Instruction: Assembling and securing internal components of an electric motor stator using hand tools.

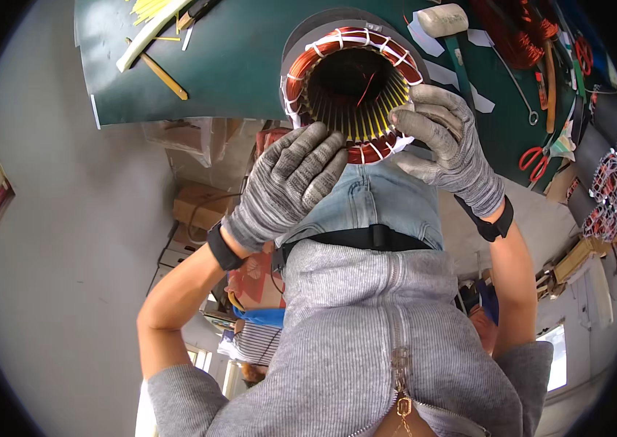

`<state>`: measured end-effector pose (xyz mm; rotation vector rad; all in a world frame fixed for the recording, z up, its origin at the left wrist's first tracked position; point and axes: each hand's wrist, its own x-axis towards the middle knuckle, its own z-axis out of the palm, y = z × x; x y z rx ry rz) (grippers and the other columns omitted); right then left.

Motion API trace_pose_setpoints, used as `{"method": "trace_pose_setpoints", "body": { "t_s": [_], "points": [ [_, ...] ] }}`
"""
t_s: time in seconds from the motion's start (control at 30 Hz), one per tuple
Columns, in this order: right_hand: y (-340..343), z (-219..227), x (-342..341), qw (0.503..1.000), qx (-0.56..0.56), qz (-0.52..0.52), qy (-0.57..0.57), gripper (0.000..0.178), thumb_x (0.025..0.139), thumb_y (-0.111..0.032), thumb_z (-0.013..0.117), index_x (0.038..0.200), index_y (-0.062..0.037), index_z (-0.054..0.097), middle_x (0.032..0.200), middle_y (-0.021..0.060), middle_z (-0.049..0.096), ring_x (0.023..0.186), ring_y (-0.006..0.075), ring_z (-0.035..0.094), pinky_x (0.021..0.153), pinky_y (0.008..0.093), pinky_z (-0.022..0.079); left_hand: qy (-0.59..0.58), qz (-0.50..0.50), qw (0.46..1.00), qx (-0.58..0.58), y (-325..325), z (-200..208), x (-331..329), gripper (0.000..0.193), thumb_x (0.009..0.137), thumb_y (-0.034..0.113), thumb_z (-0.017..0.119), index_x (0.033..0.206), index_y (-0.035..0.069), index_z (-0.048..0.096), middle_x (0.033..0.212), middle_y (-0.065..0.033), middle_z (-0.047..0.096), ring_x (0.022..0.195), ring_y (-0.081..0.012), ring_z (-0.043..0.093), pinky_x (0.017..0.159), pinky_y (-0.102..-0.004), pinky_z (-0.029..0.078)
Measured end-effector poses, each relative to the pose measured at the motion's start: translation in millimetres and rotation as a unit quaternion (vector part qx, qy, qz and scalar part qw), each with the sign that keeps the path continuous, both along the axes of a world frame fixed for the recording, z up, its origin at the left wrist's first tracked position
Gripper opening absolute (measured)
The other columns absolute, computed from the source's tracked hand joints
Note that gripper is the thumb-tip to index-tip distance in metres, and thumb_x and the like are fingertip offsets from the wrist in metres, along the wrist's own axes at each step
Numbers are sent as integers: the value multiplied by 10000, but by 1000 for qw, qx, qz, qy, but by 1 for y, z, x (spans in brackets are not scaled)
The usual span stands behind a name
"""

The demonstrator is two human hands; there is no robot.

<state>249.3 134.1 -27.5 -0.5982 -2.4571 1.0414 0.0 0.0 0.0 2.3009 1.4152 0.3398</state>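
A motor stator [357, 122] stands at the front edge of the bench, its open bore facing me. Yellow slot liners line the bore, and a red wire pokes out inside. Round its rim runs a ring of copper windings [334, 42] laced with white cord. My left hand [290, 169], in a grey knit glove, lies with straight fingers against the near left of the rim. My right hand [454, 142], gloved alike, curls round the right side of the windings, thumb below and fingers above. White material shows beside its thumb; whether the fingers pinch it is unclear.
A dark green bench top [213, 73] spreads behind the stator. A white-headed mallet [442, 20], red-handled scissors [535, 164] and a metal hook rod [516, 80] lie on the right. A yellow stick [165, 76] and yellow strips [151, 9] lie on the left.
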Motion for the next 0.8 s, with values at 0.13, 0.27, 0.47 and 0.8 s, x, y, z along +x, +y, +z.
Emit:
{"method": "trace_pose_setpoints", "body": {
  "t_s": [0.13, 0.27, 0.47, 0.8],
  "points": [
    [-2, 7, -10, 999, 32, 3, -19, 513, 604, -128, 792, 1096, -175, 656, 1129, 16, 623, 1212, 261, 520, 993, 401, 474, -50, 49, 997, 22, -13, -4, 0, 442, 793, 120, 614, 1235, 121, 613, 1317, -102, 573, 1261, -293, 508, 1055, -435, 434],
    [-10, 25, -9, 989, 89, -15, -122, 447, 593, -151, 794, 1020, -186, 668, 1116, 12, 619, 1183, 239, 527, 965, 376, 478, -150, 135, 978, 53, -9, -6, -11, 375, 753, 106, 708, 1120, 82, 635, 1242, -120, 600, 1204, -339, 532, 1001, -445, 448],
    [-41, 35, -41, 992, 49, -96, -72, 428, 566, -167, 822, 959, -174, 653, 1085, 32, 578, 1036, 229, 583, 911, 394, 469, -100, 156, 981, 53, 11, -7, -17, 500, 725, 266, 790, 1170, 122, 612, 1303, -93, 565, 1276, -385, 438, 1068, -512, 331],
    [-47, 30, -65, 992, -38, -88, -86, 469, 591, -138, 808, 1018, -116, 616, 1113, 81, 589, 1143, 285, 513, 997, 442, 377, 38, 76, 995, -60, 47, 17, -14, 412, 586, 256, 813, 973, 174, 697, 1169, -17, 580, 1143, -324, 490, 949, -501, 373]
  ]
}}
